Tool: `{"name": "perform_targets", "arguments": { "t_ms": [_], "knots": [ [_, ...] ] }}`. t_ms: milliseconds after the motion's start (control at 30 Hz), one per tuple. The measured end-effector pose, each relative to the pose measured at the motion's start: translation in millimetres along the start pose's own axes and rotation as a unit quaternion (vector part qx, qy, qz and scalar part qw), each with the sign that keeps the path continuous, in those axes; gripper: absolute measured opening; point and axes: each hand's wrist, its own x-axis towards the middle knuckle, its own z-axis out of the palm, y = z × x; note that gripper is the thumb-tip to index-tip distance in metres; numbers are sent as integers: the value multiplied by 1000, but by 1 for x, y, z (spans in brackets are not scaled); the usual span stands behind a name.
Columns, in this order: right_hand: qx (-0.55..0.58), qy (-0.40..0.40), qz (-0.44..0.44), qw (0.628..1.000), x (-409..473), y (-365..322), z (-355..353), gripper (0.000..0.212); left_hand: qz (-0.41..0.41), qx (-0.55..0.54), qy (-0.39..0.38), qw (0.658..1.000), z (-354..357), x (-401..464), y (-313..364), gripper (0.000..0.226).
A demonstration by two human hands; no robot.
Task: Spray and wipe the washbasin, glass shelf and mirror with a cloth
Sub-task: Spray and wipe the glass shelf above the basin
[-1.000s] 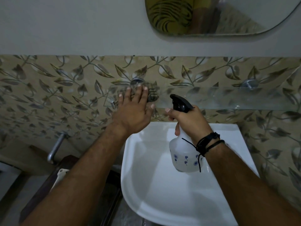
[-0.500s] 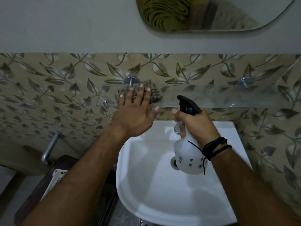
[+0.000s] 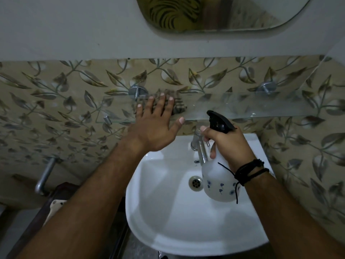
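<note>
the left hand, fingers flat and spread, has slid the cloth slightly right along the glass shelf, so wiping there is advancing, while the right hand stays wrapped around the spray bottle over the washbasin.

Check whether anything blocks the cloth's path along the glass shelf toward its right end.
Nothing visible does. The left hand presses the cloth flat near the left bracket, and the glass shelf runs bare to the right. The spray bottle in the right hand appears to hang in front of it, over the washbasin.
</note>
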Motion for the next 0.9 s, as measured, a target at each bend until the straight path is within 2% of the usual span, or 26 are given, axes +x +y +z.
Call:
{"name": "perform_targets", "arguments": {
  "t_ms": [133,300,400,533,600,700,800,900],
  "knots": [
    [14,-13,-8,1000,5,-2,-14,25,-18,3,7,1000,5,-33,6,80],
    [10,-9,-15,1000,9,0,-29,7,-46,6,-31,998,-3,21,16,81],
    [7,-12,-18,1000,12,4,-40,9,-56,6,-46,997,-8,39,28,85],
    [14,-14,-21,1000,19,9,-52,6,-5,4,0,1000,8,-11,38,82],
    [16,-5,-22,1000,22,12,-59,12,5,6,14,1000,14,-24,34,78],
    [12,0,-20,1000,21,14,-72,15,-35,-13,9,999,7,-2,26,76],
    [6,8,-18,1000,19,16,-84,15,-75,-1,-13,997,2,32,39,83],
    [4,16,-13,1000,17,15,-90,14,-34,16,-18,999,6,46,86,85]
  ]
}}
